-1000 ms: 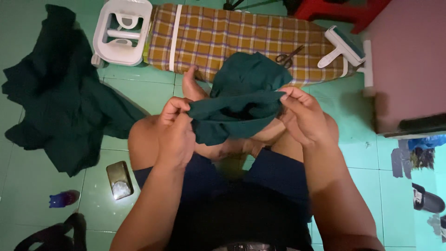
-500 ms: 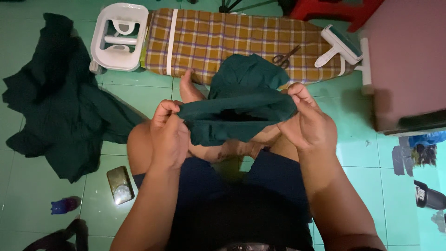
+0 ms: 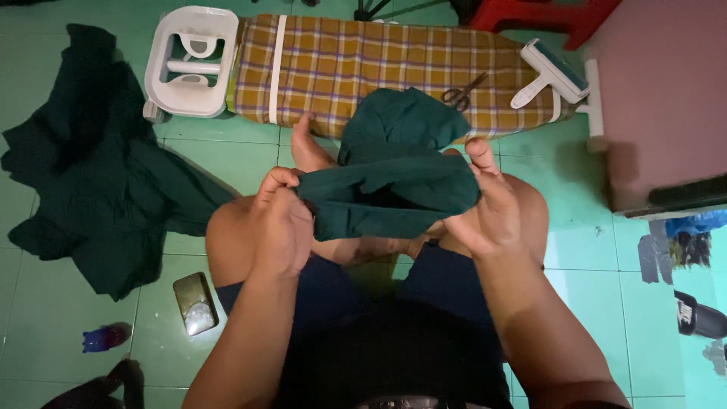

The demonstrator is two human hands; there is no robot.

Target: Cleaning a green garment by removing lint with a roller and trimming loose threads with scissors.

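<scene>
Above our crossed legs on the green tiled floor [image 3: 227, 151], we held the small dark green cloth garment [image 3: 390, 197]: left hand [image 3: 280, 223] pinching one edge, right hand [image 3: 485, 212] closed on the other. We judged folding under way; an even fold-over seemed next.

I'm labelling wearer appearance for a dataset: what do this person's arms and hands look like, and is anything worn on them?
Both forearms are bare, with no sleeves in view. The left hand and right hand wear no gloves, and no rings, watch or bracelets show. No markings are visible on either arm.
</scene>
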